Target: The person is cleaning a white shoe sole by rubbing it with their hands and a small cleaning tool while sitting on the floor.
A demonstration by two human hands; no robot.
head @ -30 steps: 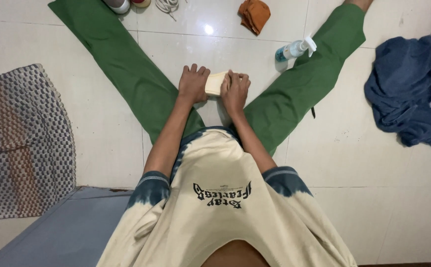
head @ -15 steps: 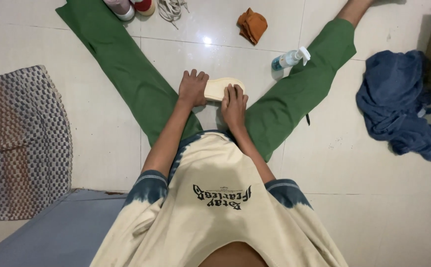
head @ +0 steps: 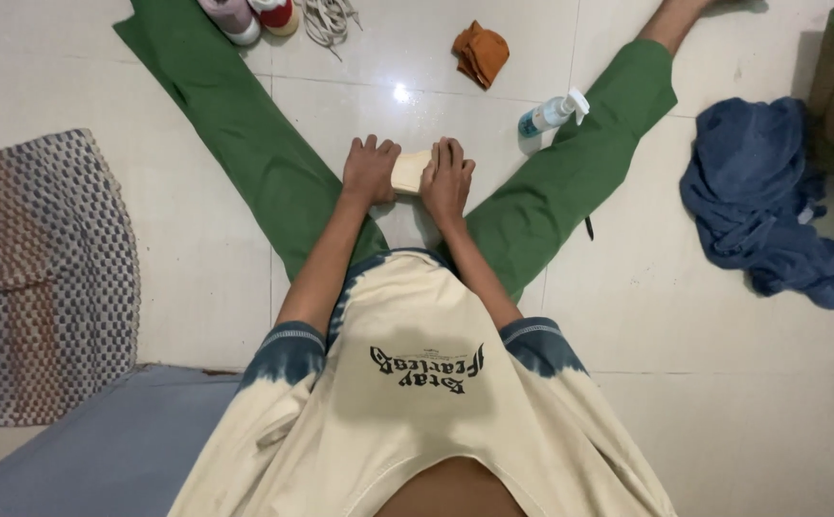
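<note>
Closest to the camera is the cream shirt [head: 417,421] with dark blue dyed sleeve edges, and a grey-blue mat [head: 101,450] down at 7 o'clock. Both arms run straight up from there to the middle of the frame. The left hand [head: 370,169] lies flat, palm down, fingers spread and loose, pressing on the left edge of a folded cream cloth [head: 409,171] on the white tile floor [head: 197,287]. The right hand [head: 447,178] sits on the cloth's right edge, fingers curled over it, so it's more a press-down hold than a real pinch. The cloth is dead centre, between the two spread legs in green trousers [head: 244,134].

Over at 9 o'clock there's a woven checkered rug [head: 34,278]. At 3 o'clock, a crumpled blue garment [head: 771,201], well apart from the hands. Just past the right leg at 1 o'clock lies a spray bottle [head: 551,113] on its side. Further up at 12 o'clock is a bunched orange cloth [head: 481,53], and at 11 o'clock a pair of shoes [head: 249,14] with loose laces.
</note>
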